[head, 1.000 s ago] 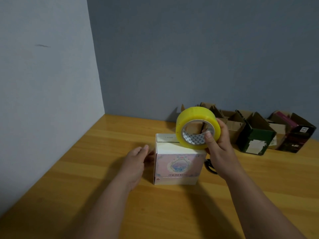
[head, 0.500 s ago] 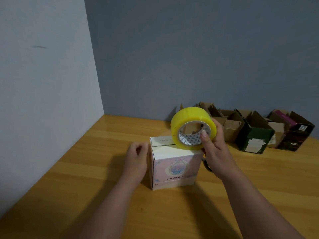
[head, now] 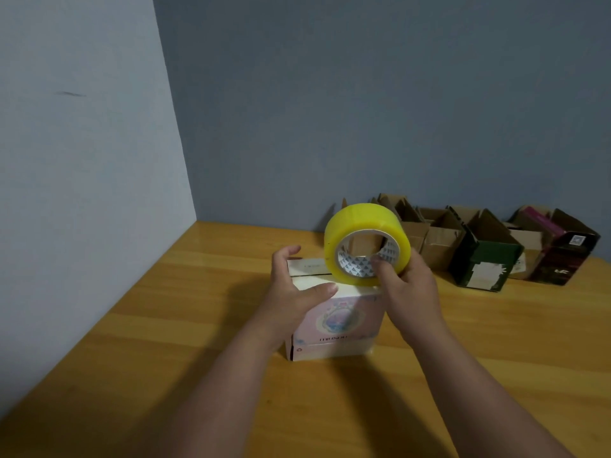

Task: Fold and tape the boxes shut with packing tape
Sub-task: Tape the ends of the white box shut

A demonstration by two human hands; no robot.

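The fingers of the right hand curl round the yellow tape roll, the thumb hooked into its cardboard core and the others wrapped behind the outer rim. The roll stands on edge, its lower rim touching the top of the pink box, and its open core faces the camera, so its axis runs front to back, tilted slightly to the left.

The left hand rests on the box's upper left corner with fingers relaxed and spread fairly wide: the thumb lies flat along the near top edge, the other fingers reach over the far left corner. It is not gripping.

The box sits upright on the wooden surface, near its middle, printed front face toward the camera. Its top flaps lie folded down, and the seam between them runs left to right, just under the roll.

Along the back wall, well apart from the box, stands a row of open cartons: brown cardboard boxes, a dark green box and a dark maroon box, their flaps standing up.
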